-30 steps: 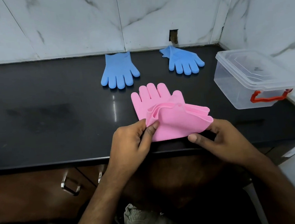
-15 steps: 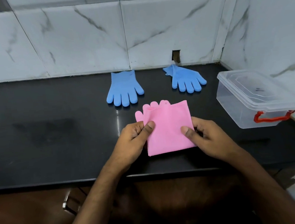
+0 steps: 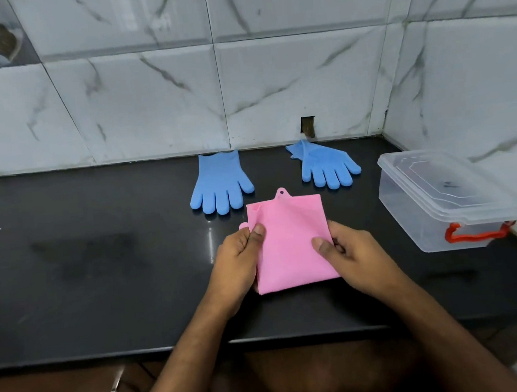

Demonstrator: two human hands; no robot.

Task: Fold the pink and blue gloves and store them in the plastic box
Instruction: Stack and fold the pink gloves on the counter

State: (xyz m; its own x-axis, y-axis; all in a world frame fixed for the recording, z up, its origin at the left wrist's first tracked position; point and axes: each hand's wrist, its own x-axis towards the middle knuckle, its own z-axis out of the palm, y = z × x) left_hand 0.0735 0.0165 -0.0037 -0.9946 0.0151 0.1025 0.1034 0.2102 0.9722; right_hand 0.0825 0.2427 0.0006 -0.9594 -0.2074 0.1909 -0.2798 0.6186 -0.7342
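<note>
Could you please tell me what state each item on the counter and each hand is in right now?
pink gloves: folded into a flat square, held at both side edges.
left blue glove: unfolded, flat on the counter.
right blue glove: unfolded, flat on the counter.
plastic box: lid on, red latch at the front.
left hand: pinches the pink fold.
right hand: pinches the pink fold.

Both arms reach forward from the bottom of the view, bare to the elbow, and come close together at the hands. The left hand (image 3: 236,259) has its fingers curled, with the thumb on top, pinching the left edge of the folded pink gloves (image 3: 292,242). The right hand (image 3: 353,255) is curled too, its thumb pressed flat on the right edge. The two thumbs point toward each other.
</note>
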